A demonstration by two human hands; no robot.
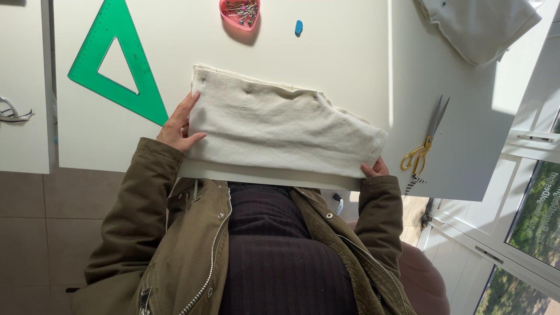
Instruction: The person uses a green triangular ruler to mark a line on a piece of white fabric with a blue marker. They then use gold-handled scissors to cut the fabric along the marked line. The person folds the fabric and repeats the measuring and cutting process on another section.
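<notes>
Cream fleece fabric, folded into a thick rectangle (pixel 280 128), lay at the near edge of the white worktop (pixel 326 52). We gripped its left end with our left hand (pixel 179 125), fingers closed on the cloth, and pinched its right corner with our right hand (pixel 375 169). A green plastic set square (pixel 87 55) lay to the left, gold-handled scissors (pixel 424 143) to the right, a pink heart-shaped pin dish (pixel 240 13) beyond.

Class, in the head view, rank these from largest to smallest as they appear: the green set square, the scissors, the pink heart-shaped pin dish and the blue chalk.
1. Set square
2. Scissors
3. Pin dish, partly cut off by the frame edge
4. Chalk
</notes>
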